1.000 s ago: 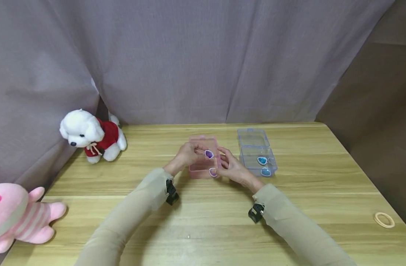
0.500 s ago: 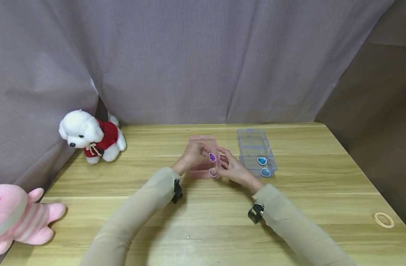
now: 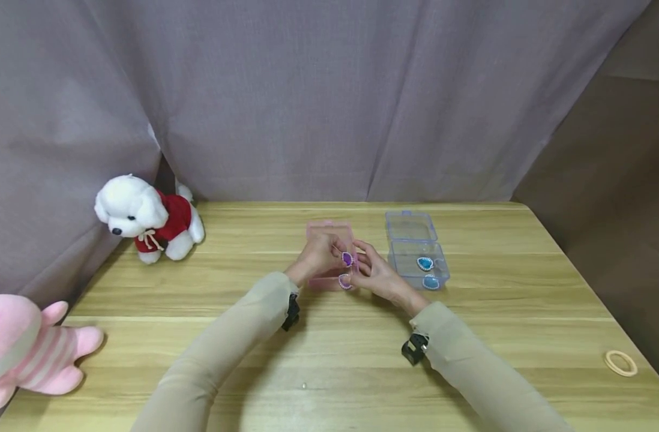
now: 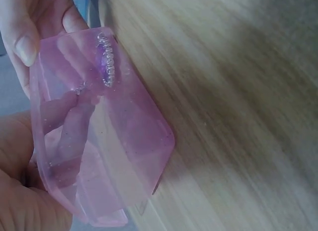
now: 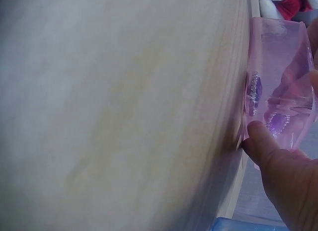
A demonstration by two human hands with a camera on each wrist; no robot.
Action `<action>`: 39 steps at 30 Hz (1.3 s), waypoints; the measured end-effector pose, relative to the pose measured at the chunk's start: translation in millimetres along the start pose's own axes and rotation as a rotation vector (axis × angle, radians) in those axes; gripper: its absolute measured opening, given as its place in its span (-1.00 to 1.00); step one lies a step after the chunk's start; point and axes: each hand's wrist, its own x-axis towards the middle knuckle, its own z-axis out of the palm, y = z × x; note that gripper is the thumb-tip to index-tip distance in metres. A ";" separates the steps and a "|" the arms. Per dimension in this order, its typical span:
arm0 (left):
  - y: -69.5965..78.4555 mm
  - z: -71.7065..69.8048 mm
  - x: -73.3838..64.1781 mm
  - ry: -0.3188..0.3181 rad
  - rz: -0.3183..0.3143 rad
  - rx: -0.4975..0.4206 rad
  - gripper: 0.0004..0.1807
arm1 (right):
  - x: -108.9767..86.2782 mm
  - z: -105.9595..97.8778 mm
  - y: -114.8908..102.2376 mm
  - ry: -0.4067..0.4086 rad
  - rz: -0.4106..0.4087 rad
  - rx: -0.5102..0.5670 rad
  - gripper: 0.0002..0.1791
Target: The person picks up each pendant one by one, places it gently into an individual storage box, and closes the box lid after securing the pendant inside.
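Note:
A pink see-through plastic box [image 3: 329, 283] stands on the table with its lid raised at the back. My left hand [image 3: 320, 253] reaches into it from the left, pinching a purple jewel [image 3: 347, 259] with a silvery beaded edge at the fingertips. Another purple jewel [image 4: 105, 62] of the same kind shows through the front wall, low in the box's right part. From the right, my right hand [image 3: 380, 276] grips the box's right side, thumb at the front corner and fingers along the far side. The right wrist view shows that thumb [image 5: 263, 141] against the pink wall.
Right of my right hand stands a bluish clear box [image 3: 402, 277], lid open, with two blue jewels [image 3: 425, 264] inside. A wooden ring [image 3: 621, 363] lies near the right edge. At left are a white plush dog [image 3: 146, 216] and a pink plush toy [image 3: 38, 348].
My left hand has moved right and slightly toward me inside the pink box, bringing the pinched purple jewel to the right wall. My right hand stays on the box.

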 end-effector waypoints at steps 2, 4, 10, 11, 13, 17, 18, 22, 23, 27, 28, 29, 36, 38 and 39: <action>-0.1 0.9 0.0 0.005 0.008 0.027 -0.79 | 0.1 0.3 -0.5 0.003 0.005 0.001 -0.02; -0.2 2.1 0.0 0.004 0.013 0.048 -0.78 | 0.2 0.6 -1.1 0.009 0.016 0.010 -0.01; -0.7 7.3 1.3 -0.005 0.020 0.134 -0.79 | 0.0 -0.3 -2.3 0.005 0.007 0.019 -0.02; -0.8 8.2 1.5 -0.008 0.016 0.148 -0.78 | -0.1 -0.5 -2.4 0.003 0.004 0.020 -0.03; -1.1 9.6 1.5 -0.008 0.018 0.180 -0.78 | -0.2 -0.6 -2.7 0.003 0.002 0.023 -0.03; -1.8 11.4 0.5 -0.007 0.024 0.217 -0.79 | 0.3 -1.4 -1.0 -0.001 0.003 0.012 -0.01; -2.1 11.7 0.1 -0.001 0.034 0.227 -0.81 | 0.6 -1.5 -0.7 0.000 0.006 0.008 -0.01; -2.1 12.1 -1.0 0.023 0.048 0.269 -0.85 | 1.2 -1.5 -0.1 0.000 0.009 0.000 0.00; -2.0 12.1 -1.3 0.031 0.049 0.286 -0.86 | 1.2 -1.3 -0.1 0.000 0.008 -0.001 -0.01; -2.1 12.3 -1.8 0.055 0.055 0.360 -0.89 | 1.6 -0.4 -0.1 0.003 0.001 0.001 -0.03; -2.4 12.4 -1.6 0.058 0.061 0.379 -0.89 | 1.6 0.0 -0.3 0.007 0.003 0.003 -0.03; -2.5 12.5 -1.4 0.061 0.065 0.399 -0.90 | 1.7 0.2 -0.2 0.010 0.004 0.004 -0.04; -1.9 11.7 -1.1 0.063 0.074 0.473 -0.97 | 1.7 0.3 0.6 0.014 0.007 0.002 -0.04; -2.0 11.2 -1.3 0.071 0.079 0.478 -0.96 | 1.6 0.1 1.1 0.013 0.004 0.006 -0.04; -1.9 10.9 -1.3 0.072 0.082 0.481 -0.96 | 1.5 0.3 1.2 0.014 0.006 0.010 -0.04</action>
